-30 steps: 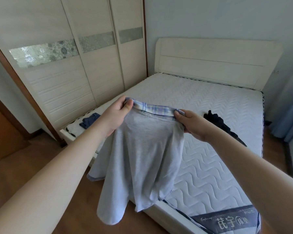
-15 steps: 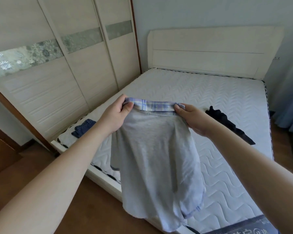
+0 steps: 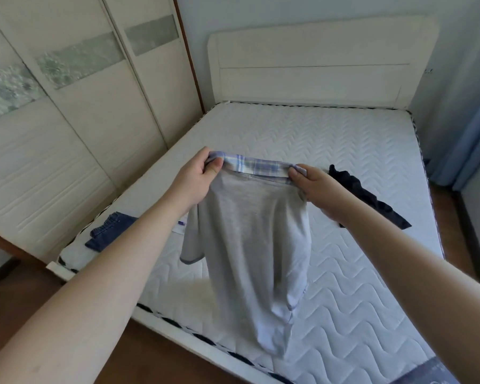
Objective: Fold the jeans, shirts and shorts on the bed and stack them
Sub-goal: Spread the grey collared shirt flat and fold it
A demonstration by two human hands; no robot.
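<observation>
A grey shirt (image 3: pixel 252 245) with a plaid blue collar hangs in the air over the near part of the bed (image 3: pixel 330 139). My left hand (image 3: pixel 197 178) pinches the left end of the collar. The collar's right end is pinched by my right hand (image 3: pixel 316 187). The shirt's hem droops down to the mattress near the front edge, one sleeve dangling at the left. Folded blue jeans (image 3: pixel 108 231) lie at the bed's near left corner. A dark garment (image 3: pixel 366 195) lies crumpled on the mattress behind my right hand.
A white wardrobe (image 3: pixel 81 120) with sliding doors stands close along the bed's left side. The white headboard (image 3: pixel 316 65) is at the far end. A blue curtain (image 3: pixel 466 120) hangs at the right. Brown wooden floor (image 3: pixel 9 295) lies in front.
The shirt has been carried forward over the mattress and its hem swung from beyond the bed edge onto the bed. Both hands keep their grip on the collar.
</observation>
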